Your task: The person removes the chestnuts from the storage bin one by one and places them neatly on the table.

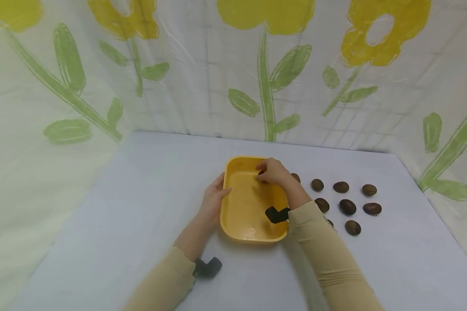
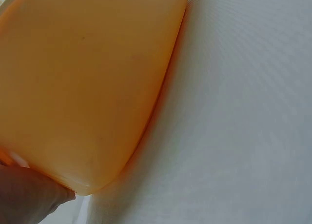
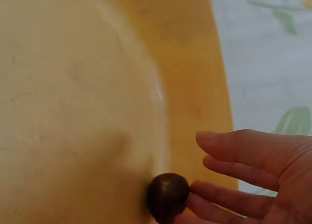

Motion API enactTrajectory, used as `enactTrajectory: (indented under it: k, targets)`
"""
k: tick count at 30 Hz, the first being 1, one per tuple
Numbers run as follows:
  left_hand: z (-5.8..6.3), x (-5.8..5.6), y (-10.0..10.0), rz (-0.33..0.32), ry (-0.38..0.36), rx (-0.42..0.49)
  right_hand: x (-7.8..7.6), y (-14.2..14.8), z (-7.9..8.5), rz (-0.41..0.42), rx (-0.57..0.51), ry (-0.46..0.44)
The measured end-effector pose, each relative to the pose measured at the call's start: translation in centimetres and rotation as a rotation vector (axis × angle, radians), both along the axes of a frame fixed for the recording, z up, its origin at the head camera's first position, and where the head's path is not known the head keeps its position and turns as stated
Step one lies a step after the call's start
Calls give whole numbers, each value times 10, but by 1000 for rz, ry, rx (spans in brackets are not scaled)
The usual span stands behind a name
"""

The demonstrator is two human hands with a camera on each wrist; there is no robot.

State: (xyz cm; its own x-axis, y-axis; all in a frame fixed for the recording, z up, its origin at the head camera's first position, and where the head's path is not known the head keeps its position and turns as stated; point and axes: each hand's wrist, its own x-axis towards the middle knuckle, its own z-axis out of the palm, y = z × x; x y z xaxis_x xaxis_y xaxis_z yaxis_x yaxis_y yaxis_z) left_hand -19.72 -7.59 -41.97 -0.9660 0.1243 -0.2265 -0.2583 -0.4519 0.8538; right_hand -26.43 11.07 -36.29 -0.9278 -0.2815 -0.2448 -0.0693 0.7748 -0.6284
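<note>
A yellow plastic tray point(image 1: 253, 235) stands on the white table in front of me. My left hand point(image 1: 211, 201) grips its left wall, thumb over the rim and fingers outside; the left wrist view shows the tray's outer wall point(image 2: 87, 87) close up. Over the tray's far right corner reaches my right hand point(image 1: 276, 172). In the right wrist view a smooth dark brown nut point(image 3: 167, 197) sits by the inner wall, touching the fingertips point(image 3: 200, 187) of that hand. Its thumb and fingers are spread apart rather than closed round the nut.
Right of the tray, several more brown nuts point(image 1: 347, 207) lie in loose rows on the table point(image 1: 140, 207), some partly hidden by my right arm. A hanging sheet point(image 1: 194, 86) with yellow flowers borders the table at the back and sides.
</note>
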Motion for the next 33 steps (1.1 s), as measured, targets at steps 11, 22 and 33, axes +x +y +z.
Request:
enactTrajectory:
  k: [11, 22, 33]
  targets:
    - [-2, 0, 1, 8, 18, -10, -6, -10, -6, 36, 124, 59]
    - [-1, -1, 0, 8, 0, -44, -8, -20, -11, 95, 307, 139]
    - [-2, 0, 0, 17, 11, -52, -4, -23, -16, 58, 84, 26]
